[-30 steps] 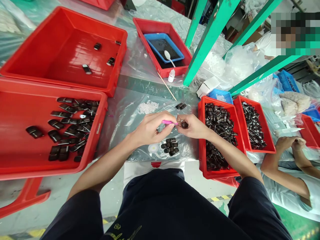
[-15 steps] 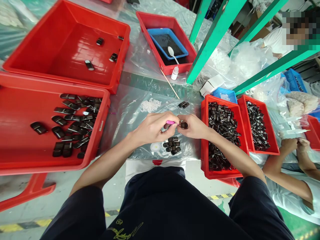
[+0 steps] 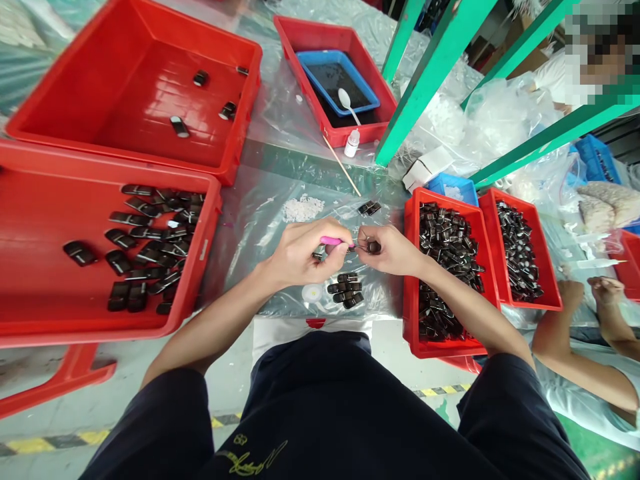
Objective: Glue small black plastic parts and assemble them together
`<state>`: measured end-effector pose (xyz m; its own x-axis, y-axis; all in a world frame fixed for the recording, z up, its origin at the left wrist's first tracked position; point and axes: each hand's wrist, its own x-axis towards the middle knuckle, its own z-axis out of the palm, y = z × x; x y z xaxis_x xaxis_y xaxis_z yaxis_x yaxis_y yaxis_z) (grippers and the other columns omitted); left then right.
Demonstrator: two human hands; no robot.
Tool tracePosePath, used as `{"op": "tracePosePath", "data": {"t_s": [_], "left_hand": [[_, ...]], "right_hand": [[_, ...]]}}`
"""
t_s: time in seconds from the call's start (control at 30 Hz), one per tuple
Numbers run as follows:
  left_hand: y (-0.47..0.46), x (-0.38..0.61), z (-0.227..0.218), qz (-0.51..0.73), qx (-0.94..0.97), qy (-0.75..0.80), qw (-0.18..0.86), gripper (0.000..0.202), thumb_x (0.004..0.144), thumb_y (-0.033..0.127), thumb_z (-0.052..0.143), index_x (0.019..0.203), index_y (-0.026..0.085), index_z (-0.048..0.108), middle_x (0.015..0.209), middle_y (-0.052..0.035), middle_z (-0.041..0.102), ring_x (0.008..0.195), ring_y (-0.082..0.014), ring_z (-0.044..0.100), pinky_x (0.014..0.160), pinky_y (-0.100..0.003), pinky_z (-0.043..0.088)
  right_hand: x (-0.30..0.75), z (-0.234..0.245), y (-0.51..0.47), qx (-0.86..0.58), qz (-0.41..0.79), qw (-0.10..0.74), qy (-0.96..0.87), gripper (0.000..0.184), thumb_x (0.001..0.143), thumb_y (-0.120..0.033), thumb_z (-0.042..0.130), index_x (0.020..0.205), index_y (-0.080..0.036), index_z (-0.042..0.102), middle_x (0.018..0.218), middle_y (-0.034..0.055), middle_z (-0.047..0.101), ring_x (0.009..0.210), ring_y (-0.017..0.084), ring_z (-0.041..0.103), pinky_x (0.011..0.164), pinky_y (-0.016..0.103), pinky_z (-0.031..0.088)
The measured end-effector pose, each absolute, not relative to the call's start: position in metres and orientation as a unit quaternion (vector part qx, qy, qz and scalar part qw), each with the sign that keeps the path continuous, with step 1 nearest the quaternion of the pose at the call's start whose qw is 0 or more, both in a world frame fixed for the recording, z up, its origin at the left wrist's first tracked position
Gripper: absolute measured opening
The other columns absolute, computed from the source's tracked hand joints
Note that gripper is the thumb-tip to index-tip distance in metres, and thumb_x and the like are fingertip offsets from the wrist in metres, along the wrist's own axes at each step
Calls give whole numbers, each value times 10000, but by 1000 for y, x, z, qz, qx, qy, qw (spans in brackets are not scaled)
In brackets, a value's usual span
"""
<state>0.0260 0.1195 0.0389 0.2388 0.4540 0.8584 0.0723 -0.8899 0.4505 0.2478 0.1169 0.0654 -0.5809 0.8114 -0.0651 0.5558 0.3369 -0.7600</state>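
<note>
My left hand is closed around a pink-handled tool, whose thin dark tip points right. A dark bit shows under my left fingers; whether it is held there I cannot tell. My right hand pinches a small dark brown plastic piece, right by the tool's tip. Thin lines between the hands are too fine to make out. Below them, several glossy dark pieces lie in a cluster, beside a small round white dish. Past my hands are a few more dark pieces and a heap of tiny white bits.
Red bins of small dark parts stand at right; two large red trays stand at left. Farther back are a wooden stick, a dropper bottle, a blue tray with a spoon, and green posts. A co-worker's hands are far right.
The pink tool and my left fingers have drawn slightly left and up, away from the piece in my right hand. The tool's thin tip shows more now.
</note>
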Motion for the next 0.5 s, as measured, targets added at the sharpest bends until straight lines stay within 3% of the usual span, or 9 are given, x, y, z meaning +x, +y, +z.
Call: {"op": "tracePosePath", "data": {"t_s": [0.5], "left_hand": [[117,28,35,585,780,158,156,147,925,91,626,996,219,638,746,10,715,587,-114,648,541,-231,497]], "right_hand": [[242,69,116,-397,437,156,-792,207,879,-225,616,711,-211,496,629,-68,441,611,97,372,624,272,312]]}}
